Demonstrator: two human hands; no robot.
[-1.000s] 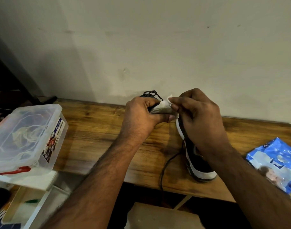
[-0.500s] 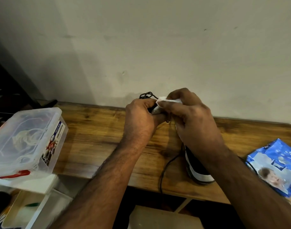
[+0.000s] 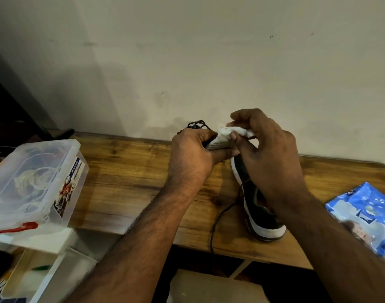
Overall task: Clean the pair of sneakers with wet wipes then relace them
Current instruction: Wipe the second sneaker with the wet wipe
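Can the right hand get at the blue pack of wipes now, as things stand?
Probably yes, once freed: the pack lies uncovered on the table beside the right forearm, but the right hand now pinches a wipe.

dim warm indoor light, soft shadows, slight blur, wide-angle edge distortion

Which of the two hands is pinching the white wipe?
The right hand pinches the wipe; the left hand grips the sneaker.

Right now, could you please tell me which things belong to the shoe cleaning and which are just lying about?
In use: sneaker on the table; wipe pinched by right hand; left hand gripping the shoe's front; wipes pack; laces.

Lying about: plastic box; black cable.
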